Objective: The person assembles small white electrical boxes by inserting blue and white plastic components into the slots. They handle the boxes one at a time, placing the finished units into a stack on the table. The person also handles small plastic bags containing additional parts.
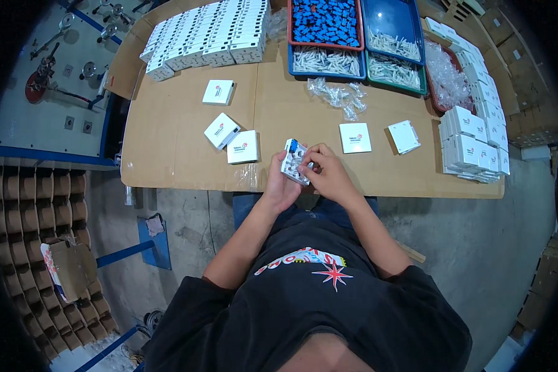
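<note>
Near the front edge of the cardboard-covered table, my left hand (pixel 280 190) holds an uncovered white plastic casing (pixel 289 166). Small parts show inside it, with a blue piece (pixel 292 146) at its far end. My right hand (pixel 330 176) reaches over the casing from the right, thumb and fingers pinched together at its inside. What that pinch holds is too small to make out. To the left lie three closed white square casings, the nearest a white casing (pixel 242 147). On the right are a flat white cover (pixel 355 137) and another white piece (pixel 404 137).
Stacked white casings (pixel 211 34) fill the back left; white covers (pixel 471 146) are piled at the right. Trays at the back hold small blue parts (pixel 325 22) and white sticks (pixel 325 61). Clear plastic bags (pixel 340 96) lie before them. A partitioned cardboard rack (pixel 40 204) stands left.
</note>
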Demonstrator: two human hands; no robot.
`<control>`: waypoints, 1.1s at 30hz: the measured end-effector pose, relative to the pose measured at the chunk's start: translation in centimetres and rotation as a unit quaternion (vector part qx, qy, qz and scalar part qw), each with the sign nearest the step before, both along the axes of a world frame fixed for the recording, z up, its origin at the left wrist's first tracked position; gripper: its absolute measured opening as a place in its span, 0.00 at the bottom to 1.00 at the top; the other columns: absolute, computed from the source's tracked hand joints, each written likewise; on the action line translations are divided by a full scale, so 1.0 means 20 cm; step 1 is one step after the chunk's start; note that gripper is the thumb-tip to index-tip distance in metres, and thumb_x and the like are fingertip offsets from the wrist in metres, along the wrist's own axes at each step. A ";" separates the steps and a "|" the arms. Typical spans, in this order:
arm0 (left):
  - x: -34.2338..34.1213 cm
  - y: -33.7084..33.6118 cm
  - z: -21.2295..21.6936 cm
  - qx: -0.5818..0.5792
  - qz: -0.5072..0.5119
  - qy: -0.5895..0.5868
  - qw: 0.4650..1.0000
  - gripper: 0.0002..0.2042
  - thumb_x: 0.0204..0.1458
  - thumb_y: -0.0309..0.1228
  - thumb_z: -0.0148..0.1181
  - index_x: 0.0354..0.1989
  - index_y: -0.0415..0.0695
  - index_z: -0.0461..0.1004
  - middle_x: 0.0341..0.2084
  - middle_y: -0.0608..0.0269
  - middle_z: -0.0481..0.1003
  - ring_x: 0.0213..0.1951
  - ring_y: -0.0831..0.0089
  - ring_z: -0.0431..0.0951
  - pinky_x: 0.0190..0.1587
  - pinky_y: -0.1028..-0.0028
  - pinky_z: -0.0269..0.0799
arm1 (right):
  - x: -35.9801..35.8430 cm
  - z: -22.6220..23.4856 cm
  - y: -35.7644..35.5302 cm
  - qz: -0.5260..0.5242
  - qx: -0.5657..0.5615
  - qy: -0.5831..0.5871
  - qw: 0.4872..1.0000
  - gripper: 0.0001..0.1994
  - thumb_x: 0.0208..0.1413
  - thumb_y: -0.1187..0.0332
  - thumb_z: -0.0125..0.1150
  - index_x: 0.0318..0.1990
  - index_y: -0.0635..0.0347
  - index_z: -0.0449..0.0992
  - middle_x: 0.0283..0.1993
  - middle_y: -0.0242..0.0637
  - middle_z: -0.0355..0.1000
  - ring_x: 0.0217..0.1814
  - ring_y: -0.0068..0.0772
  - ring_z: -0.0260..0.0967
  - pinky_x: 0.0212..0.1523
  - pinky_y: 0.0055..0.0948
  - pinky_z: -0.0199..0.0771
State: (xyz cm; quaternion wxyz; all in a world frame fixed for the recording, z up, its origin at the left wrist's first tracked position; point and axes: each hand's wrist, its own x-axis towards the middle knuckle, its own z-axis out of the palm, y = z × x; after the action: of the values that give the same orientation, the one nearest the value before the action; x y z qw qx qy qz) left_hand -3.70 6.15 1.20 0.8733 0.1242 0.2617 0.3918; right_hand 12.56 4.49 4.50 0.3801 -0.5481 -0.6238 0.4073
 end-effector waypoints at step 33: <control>0.01 -0.03 0.04 0.030 0.008 0.062 0.998 0.26 0.67 0.57 0.44 0.57 0.48 0.71 0.48 0.60 0.78 0.50 0.69 0.80 0.54 0.62 0.77 | -0.02 0.09 0.08 0.096 0.175 -0.189 0.962 0.19 0.52 0.65 0.66 0.52 0.61 0.78 0.50 0.46 0.78 0.53 0.48 0.75 0.55 0.43 0.72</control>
State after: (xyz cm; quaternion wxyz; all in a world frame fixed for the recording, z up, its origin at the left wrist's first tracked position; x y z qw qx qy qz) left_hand -3.47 5.62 2.05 0.8481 0.1719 0.3046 0.3980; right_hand 12.09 6.16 6.21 0.3047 -0.4777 -0.7954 0.2153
